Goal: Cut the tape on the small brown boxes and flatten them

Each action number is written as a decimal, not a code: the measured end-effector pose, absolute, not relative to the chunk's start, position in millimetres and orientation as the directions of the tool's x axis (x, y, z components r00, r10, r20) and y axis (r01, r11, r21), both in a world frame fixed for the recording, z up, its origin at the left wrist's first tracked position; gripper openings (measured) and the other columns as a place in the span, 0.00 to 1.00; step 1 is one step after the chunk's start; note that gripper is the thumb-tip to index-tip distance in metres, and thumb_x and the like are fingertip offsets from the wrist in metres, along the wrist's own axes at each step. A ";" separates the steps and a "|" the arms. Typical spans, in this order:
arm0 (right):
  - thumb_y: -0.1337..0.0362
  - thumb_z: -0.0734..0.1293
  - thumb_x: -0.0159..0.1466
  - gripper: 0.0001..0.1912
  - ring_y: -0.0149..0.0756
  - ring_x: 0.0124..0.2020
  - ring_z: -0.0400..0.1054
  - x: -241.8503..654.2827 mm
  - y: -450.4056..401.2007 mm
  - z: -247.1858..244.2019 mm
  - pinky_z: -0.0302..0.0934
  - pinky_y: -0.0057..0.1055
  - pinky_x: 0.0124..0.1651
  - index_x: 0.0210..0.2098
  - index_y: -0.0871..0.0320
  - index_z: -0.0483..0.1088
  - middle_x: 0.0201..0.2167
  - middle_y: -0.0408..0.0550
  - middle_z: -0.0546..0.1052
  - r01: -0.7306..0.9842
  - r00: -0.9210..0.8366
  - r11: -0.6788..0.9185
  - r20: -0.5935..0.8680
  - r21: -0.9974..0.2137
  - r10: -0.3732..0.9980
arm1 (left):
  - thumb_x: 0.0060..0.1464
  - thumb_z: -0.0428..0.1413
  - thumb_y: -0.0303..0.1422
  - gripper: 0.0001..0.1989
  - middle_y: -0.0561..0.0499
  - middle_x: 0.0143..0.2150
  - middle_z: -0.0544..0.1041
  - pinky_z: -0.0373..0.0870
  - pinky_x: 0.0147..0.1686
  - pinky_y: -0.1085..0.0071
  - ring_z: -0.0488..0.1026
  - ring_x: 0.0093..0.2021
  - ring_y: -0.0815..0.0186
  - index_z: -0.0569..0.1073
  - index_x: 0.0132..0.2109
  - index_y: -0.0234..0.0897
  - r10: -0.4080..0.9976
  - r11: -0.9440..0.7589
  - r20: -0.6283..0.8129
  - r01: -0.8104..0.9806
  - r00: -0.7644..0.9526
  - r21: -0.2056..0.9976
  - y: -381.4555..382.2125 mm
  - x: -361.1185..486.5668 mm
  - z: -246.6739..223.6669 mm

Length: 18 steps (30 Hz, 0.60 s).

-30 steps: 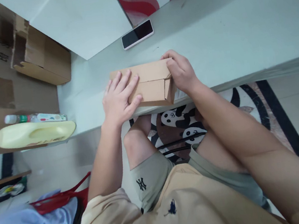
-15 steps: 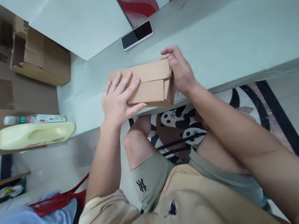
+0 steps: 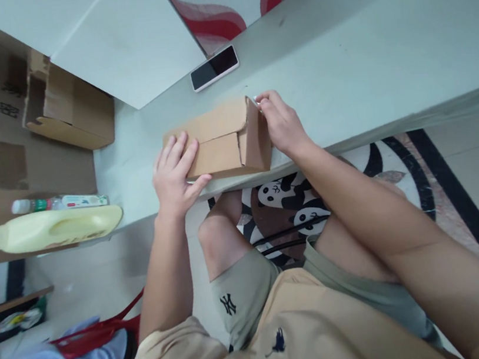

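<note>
A closed brown cardboard box (image 3: 220, 140) lies at the near edge of the table, its flap seam facing up and its right end turned partly toward me. My left hand (image 3: 171, 174) rests on the box's left part, fingers spread flat over the top and thumb along the near side. Beside the upper right corner is my right hand (image 3: 280, 123), its fingers pinched together close to the end panel. A small whitish bit shows at those fingertips, too small to name.
A phone (image 3: 215, 68) lies behind the box, in front of a white carton (image 3: 131, 46) and a red-and-white printed carton (image 3: 238, 10). An open cardboard box (image 3: 77, 104), a small bottle (image 3: 38, 205) and a pale yellow jug (image 3: 59, 227) are at the left.
The box has shifted slightly left in view and shows more of its right end. My left hand moved left with it; my right hand's fingers have closed into a pinch by the corner.
</note>
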State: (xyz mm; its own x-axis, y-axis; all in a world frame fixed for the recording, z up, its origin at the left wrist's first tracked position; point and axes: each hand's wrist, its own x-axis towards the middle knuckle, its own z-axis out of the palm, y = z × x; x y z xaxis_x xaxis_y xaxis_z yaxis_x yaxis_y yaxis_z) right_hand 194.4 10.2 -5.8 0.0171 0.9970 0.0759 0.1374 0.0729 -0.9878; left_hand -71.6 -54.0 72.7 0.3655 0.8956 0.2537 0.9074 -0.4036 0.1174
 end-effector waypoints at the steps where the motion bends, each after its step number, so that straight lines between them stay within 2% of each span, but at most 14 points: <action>1: 0.40 0.51 0.71 0.24 0.43 0.45 0.70 194.5 10.9 -7.1 0.63 0.47 0.58 0.44 0.50 0.65 0.39 0.47 0.74 0.143 0.031 0.065 0.070 -0.988 0.997 | 0.55 0.39 0.69 0.47 0.42 0.71 0.66 0.52 0.71 0.52 0.57 0.74 0.46 0.68 0.68 0.42 0.895 -0.404 0.262 0.906 0.362 0.125 -54.2 -71.7 72.4; 8: 0.36 0.54 0.68 0.26 0.45 0.41 0.71 195.7 17.8 -27.9 0.66 0.48 0.55 0.41 0.50 0.66 0.33 0.47 0.74 0.124 -0.006 0.102 0.102 -0.987 0.995 | 0.55 0.41 0.68 0.46 0.42 0.71 0.65 0.52 0.72 0.49 0.56 0.74 0.46 0.68 0.68 0.44 0.906 -0.382 0.275 0.901 0.322 0.205 -52.3 -77.7 71.0; 11: 0.37 0.56 0.68 0.25 0.41 0.35 0.72 190.7 21.0 -31.5 0.69 0.45 0.48 0.43 0.50 0.66 0.32 0.46 0.74 0.076 -0.003 0.008 0.008 -0.997 1.000 | 0.57 0.43 0.66 0.45 0.40 0.72 0.64 0.52 0.72 0.50 0.56 0.74 0.47 0.65 0.70 0.42 0.899 -0.387 0.313 0.888 0.305 0.248 -50.6 -88.2 69.2; 14: 0.37 0.55 0.68 0.27 0.38 0.29 0.73 183.9 22.8 -27.1 0.72 0.41 0.41 0.45 0.52 0.67 0.34 0.47 0.76 -0.044 -0.068 -0.119 -0.116 -0.992 0.991 | 0.60 0.42 0.63 0.43 0.38 0.73 0.62 0.53 0.73 0.52 0.57 0.74 0.50 0.62 0.71 0.40 0.892 -0.391 0.355 0.873 0.280 0.293 -50.0 -99.7 67.3; 16: 0.34 0.53 0.66 0.31 0.39 0.31 0.75 181.0 21.9 -21.5 0.73 0.42 0.41 0.44 0.53 0.69 0.35 0.50 0.78 -0.135 -0.175 -0.163 -0.138 -0.977 0.975 | 0.61 0.42 0.63 0.43 0.38 0.73 0.61 0.52 0.73 0.53 0.57 0.74 0.51 0.61 0.72 0.40 0.892 -0.381 0.374 0.866 0.253 0.323 -50.3 -105.8 66.5; 18: 0.31 0.52 0.65 0.36 0.44 0.38 0.78 179.3 19.2 -15.5 0.73 0.47 0.49 0.43 0.54 0.72 0.36 0.52 0.81 -0.206 -0.292 -0.167 -0.102 -0.964 0.951 | 0.61 0.43 0.63 0.43 0.38 0.73 0.61 0.51 0.73 0.54 0.57 0.74 0.52 0.61 0.72 0.39 0.900 -0.355 0.381 0.861 0.210 0.364 -50.9 -110.0 65.4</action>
State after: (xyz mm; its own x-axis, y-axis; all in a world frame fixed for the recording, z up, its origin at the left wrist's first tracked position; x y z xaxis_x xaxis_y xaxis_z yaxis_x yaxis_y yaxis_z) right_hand 179.3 19.2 -15.5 -0.2922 0.9509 -0.1021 -0.2061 -0.1669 -0.9642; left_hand -110.0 -50.9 65.4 0.2104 0.9004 0.3808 0.8612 -0.3551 0.3637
